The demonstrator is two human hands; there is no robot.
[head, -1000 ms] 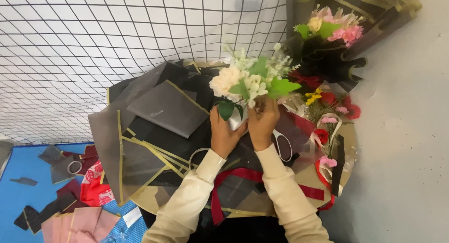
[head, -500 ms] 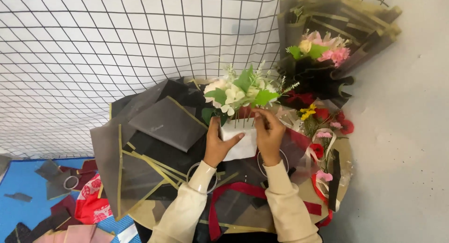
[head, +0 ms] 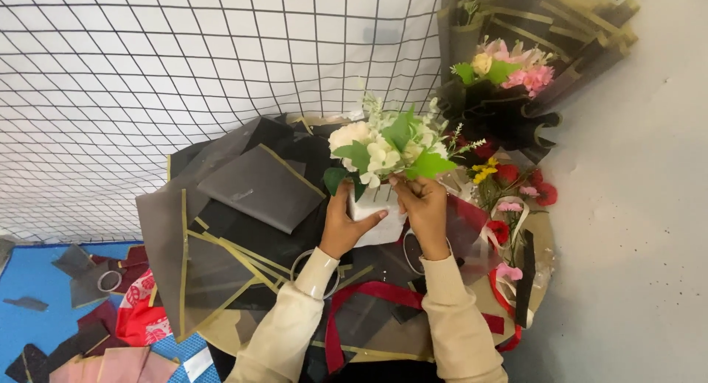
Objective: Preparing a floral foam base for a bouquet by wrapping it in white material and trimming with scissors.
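Observation:
I hold a small bunch of white flowers with green leaves (head: pixel 387 147) above a round table. My left hand (head: pixel 344 224) is cupped around the white wrapping (head: pixel 377 219) at the base of the bunch, thumb across its front. My right hand (head: pixel 422 206) grips the stems just under the leaves, fingers closed. The bunch stands upright between both hands. Black wrapping sheets with gold edges (head: pixel 254 187) lie under and to the left of it.
A finished pink bouquet in black paper (head: pixel 509 88) stands at the back right, red and yellow flowers (head: pixel 512 180) below it. A wire grid panel (head: pixel 184 66) lines the wall. Red ribbon (head: pixel 369 294) and tape rolls (head: pixel 310 269) lie near me; scraps cover the blue floor (head: pixel 44 331).
The bunch has shifted slightly left and down in my hands. My left hand has moved from the stems onto the white wrapping at its base.

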